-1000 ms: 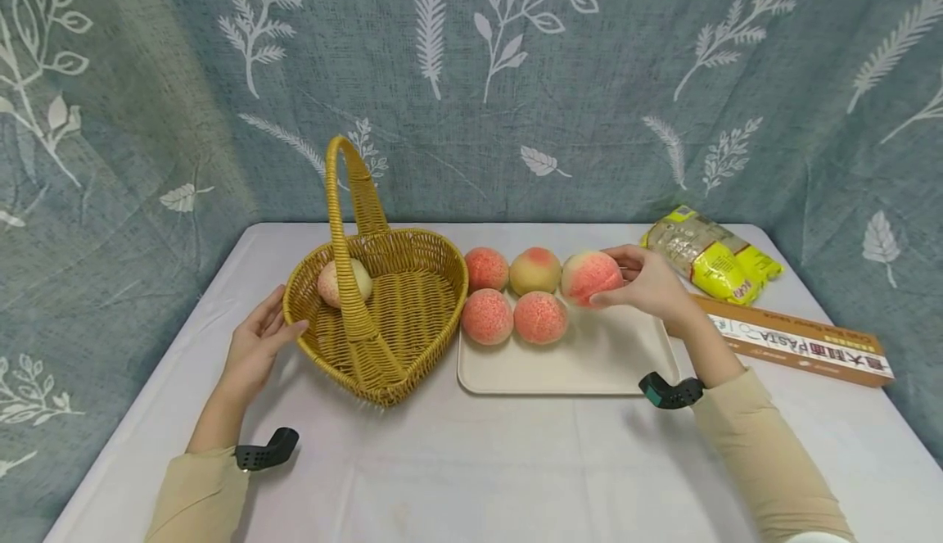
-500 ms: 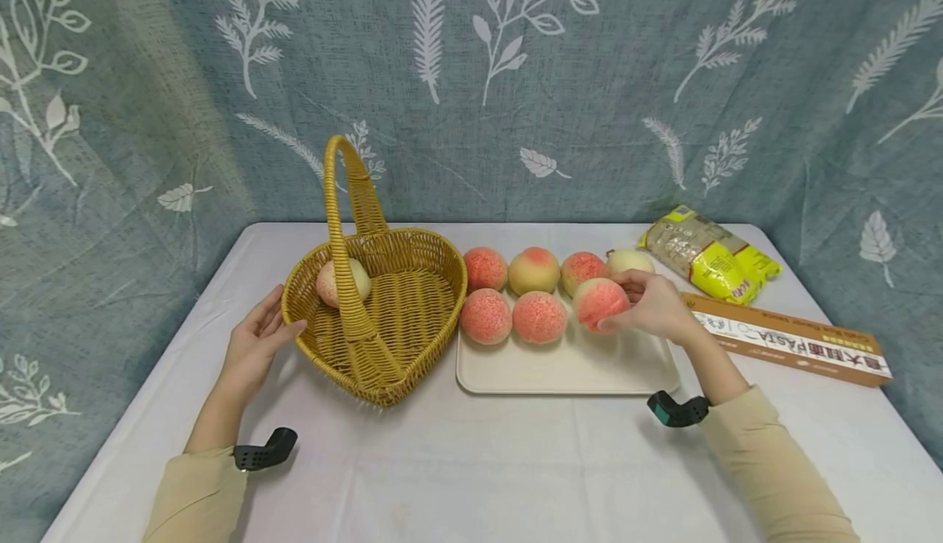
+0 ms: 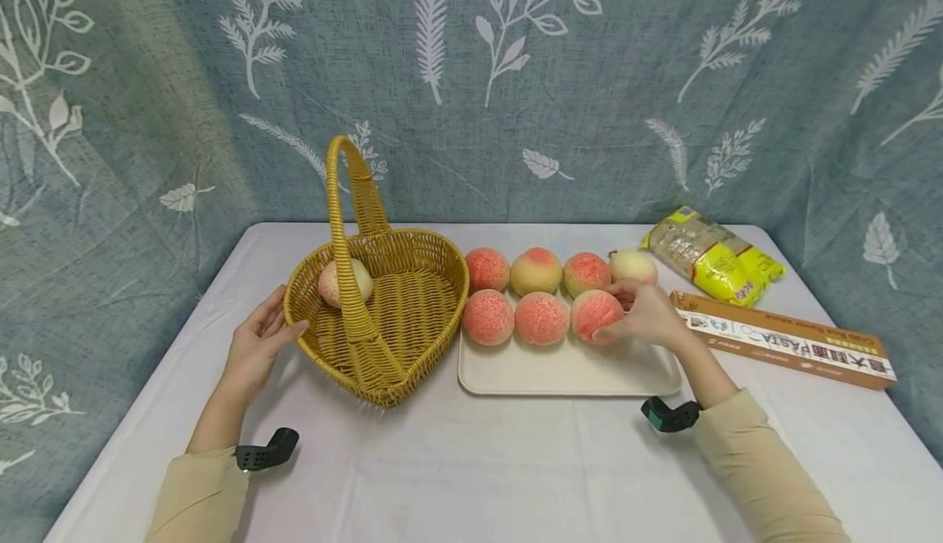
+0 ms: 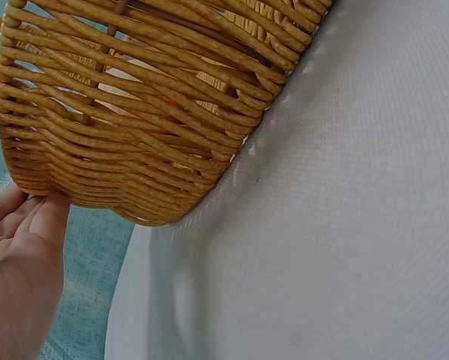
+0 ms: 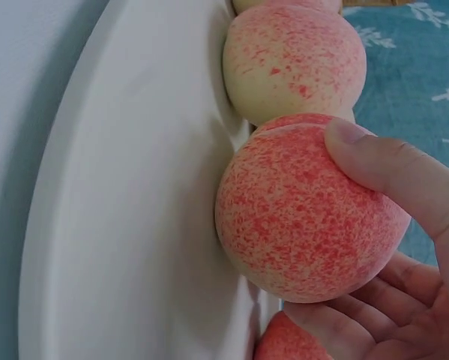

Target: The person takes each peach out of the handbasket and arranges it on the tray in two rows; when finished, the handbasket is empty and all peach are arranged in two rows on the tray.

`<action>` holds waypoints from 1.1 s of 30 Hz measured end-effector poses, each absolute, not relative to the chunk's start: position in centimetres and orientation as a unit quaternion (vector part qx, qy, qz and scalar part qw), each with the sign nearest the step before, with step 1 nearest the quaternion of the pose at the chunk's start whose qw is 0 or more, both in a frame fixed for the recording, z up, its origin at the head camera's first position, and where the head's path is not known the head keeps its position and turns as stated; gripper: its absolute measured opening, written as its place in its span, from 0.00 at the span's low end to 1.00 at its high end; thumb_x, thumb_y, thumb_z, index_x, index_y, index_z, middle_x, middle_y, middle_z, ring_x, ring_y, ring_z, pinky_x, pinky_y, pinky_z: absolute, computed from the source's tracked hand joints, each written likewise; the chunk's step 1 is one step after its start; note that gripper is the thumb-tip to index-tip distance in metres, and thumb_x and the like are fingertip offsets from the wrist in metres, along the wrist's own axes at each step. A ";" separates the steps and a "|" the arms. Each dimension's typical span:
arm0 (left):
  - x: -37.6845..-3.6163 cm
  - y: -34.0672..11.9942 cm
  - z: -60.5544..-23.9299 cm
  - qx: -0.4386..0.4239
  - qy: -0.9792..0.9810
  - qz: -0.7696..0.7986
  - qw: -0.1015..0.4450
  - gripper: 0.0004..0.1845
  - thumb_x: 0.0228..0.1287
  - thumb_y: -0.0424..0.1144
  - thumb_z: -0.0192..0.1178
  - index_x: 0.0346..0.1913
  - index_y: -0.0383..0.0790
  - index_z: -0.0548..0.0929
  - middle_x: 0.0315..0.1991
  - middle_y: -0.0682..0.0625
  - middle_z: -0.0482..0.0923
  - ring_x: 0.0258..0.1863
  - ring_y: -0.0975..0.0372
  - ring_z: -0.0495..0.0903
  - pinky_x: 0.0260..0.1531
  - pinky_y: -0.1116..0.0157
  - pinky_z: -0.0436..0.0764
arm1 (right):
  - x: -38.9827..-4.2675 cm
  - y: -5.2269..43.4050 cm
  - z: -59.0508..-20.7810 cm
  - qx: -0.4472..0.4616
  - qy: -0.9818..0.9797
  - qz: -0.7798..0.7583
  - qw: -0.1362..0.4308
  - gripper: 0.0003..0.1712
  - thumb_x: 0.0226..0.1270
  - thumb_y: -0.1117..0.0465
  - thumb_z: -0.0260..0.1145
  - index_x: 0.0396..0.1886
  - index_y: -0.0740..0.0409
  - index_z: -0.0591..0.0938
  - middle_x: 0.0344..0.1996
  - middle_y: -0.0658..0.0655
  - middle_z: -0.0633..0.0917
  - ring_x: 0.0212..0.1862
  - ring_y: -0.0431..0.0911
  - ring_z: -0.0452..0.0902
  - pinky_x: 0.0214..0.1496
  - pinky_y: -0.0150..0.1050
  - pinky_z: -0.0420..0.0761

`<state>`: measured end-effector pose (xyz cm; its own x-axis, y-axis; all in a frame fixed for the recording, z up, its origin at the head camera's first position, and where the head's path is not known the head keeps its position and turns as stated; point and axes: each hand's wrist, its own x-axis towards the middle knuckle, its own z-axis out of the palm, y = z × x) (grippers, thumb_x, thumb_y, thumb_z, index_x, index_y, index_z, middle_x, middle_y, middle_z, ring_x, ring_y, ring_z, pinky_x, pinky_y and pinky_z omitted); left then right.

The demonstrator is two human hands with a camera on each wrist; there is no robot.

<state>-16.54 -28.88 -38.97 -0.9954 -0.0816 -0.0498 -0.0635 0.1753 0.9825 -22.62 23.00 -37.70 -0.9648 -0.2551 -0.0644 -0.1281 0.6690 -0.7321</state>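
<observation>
My right hand [image 3: 648, 314] holds a pink-speckled peach [image 5: 310, 214] low over the front row on the cream tray [image 3: 545, 375]. In the right wrist view the thumb lies on the peach's upper side and the fingers on its other side. My left hand [image 3: 254, 342] touches the left side of a heart-shaped wicker basket [image 3: 412, 314], its thumb at the rim. In the left wrist view its fingertips [image 4: 52, 206] rest against the weave. One pale speckled peach [image 3: 331, 285] sits inside the basket, partly behind the tall handle.
Several peaches [image 3: 541, 318] stand in two rows on the tray. A pale one [image 3: 632, 266] is at the back right. Right of the tray are a brown pasta box [image 3: 788, 340] and a yellow-and-clear plastic bag [image 3: 710, 256]. A patterned curtain [image 3: 471, 117] hangs behind the table.
My right hand has brought the peach forward and down from the back row to the front row. The back-right peaches now show. My left hand and the basket have stayed put.
</observation>
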 end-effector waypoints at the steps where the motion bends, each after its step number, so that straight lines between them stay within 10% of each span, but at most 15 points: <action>1: -16.5 -28.9 -39.0 0.047 -0.767 -0.640 0.007 0.42 0.70 0.30 0.56 0.77 0.32 0.42 0.76 0.35 0.38 0.75 0.47 0.44 0.65 0.73 0.61 | -22.6 23.0 -37.7 -0.105 0.911 -0.391 0.079 0.40 0.38 0.57 0.83 0.52 0.70 0.79 0.46 0.66 0.84 0.49 0.58 0.80 0.53 0.51 0.80; 33: -16.6 -29.0 -39.0 0.051 -0.762 -0.645 0.000 0.42 0.70 0.30 0.56 0.77 0.33 0.42 0.77 0.36 0.38 0.75 0.47 0.44 0.65 0.74 0.61 | -22.5 23.8 -37.2 -0.104 0.892 -0.411 0.154 0.38 0.58 0.59 0.73 0.62 0.77 0.71 0.57 0.74 0.76 0.59 0.65 0.73 0.61 0.55 0.75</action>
